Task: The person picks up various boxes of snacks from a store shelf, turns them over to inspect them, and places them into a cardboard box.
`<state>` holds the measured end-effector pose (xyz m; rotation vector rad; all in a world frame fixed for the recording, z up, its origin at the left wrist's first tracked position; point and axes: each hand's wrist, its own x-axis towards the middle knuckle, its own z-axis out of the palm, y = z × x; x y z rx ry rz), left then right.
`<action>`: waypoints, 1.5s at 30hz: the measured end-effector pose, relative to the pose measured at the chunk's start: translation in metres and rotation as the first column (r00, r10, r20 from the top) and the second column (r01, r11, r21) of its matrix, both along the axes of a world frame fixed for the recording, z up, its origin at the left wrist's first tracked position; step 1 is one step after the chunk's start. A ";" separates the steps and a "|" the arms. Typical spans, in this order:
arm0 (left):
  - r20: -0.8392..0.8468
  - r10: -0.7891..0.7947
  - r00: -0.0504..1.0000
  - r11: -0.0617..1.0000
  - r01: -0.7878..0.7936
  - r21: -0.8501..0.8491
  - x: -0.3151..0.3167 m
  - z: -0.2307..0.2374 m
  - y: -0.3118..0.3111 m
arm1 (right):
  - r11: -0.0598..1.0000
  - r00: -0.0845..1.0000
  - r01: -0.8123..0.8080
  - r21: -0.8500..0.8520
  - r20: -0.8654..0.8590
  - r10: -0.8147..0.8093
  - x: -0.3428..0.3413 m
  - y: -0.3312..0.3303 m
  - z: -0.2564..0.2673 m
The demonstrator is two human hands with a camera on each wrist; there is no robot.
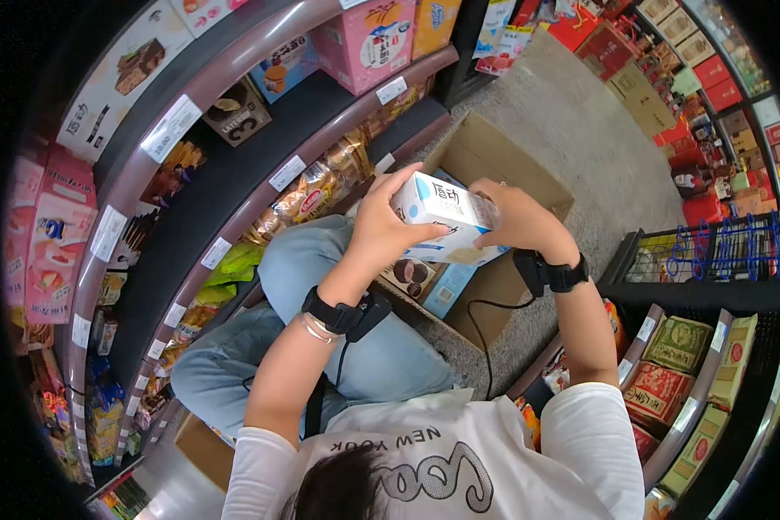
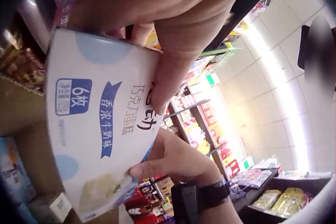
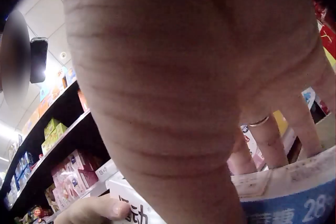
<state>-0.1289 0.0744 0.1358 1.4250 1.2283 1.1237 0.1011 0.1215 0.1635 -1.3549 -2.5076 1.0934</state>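
Both hands hold a white and blue carton of packaged cakes [image 1: 445,204] above an open cardboard box [image 1: 542,173]. My left hand [image 1: 385,218] grips its left end, thumb along the near face. At the other end my right hand [image 1: 527,218] grips the carton, fingers over the top. In the left wrist view, the carton's printed front [image 2: 100,113] faces the camera, with the left thumb on its edge and the right thumb at a lower corner. The right hand [image 3: 157,87] fills most of the right wrist view. Inside the cardboard box lie a blue carton [image 1: 451,290] and a brown carton [image 1: 410,276].
Shelves [image 1: 264,195] of boxed and bagged snacks curve along the left. More shelves with packets [image 1: 659,390] stand at the right, near a blue wire rack [image 1: 719,247]. Grey floor [image 1: 529,95] extends beyond the cardboard box. A black cable [image 1: 485,338] hangs from the right wrist.
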 end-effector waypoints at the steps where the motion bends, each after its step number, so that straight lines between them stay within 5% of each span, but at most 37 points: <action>1: -0.021 -0.006 1.000 1.000 0.006 0.001 0.003 -0.004 0.002 | 1.000 1.000 -0.003 -0.022 -0.006 0.003 0.000 0.001 -0.006; 10: -0.261 -0.093 0.961 0.996 0.094 -0.007 0.030 -0.025 0.018 | 0.998 0.994 0.019 -0.052 -0.111 -0.024 -0.013 0.012 -0.051; 16: -0.262 -0.202 0.944 0.978 0.210 0.003 0.046 -0.055 0.027 | 0.989 0.996 0.084 -0.124 0.017 -0.083 0.002 0.005 -0.054; 19: -0.351 -0.224 0.909 0.966 0.255 0.047 0.054 -0.056 0.025 | 0.989 0.985 0.106 -0.106 -0.123 -0.119 0.010 -0.001 -0.058; 23: -0.460 -0.232 0.857 0.961 0.276 0.028 0.061 -0.068 0.017 | 0.986 0.998 0.054 -0.157 0.028 -0.050 0.019 -0.001 -0.057; 26: -0.428 -0.426 0.797 0.902 0.338 -0.270 0.057 -0.060 0.017 | 0.984 0.997 -0.013 -0.176 0.073 0.027 0.024 0.000 -0.063; 29: -0.399 -0.473 0.786 0.876 0.368 -0.313 0.056 -0.077 0.011 | 0.980 0.987 -0.132 -0.147 0.067 0.143 0.024 0.001 -0.074; 38: -0.349 -0.660 0.665 0.739 0.493 -0.459 0.058 -0.107 0.001 | 0.916 0.828 -0.399 -0.053 0.409 0.384 0.012 -0.016 -0.101; 45: -0.248 -0.333 0.910 0.882 0.208 -0.422 0.039 -0.121 0.012 | 0.896 0.803 -0.444 0.036 0.459 0.379 0.003 -0.003 -0.118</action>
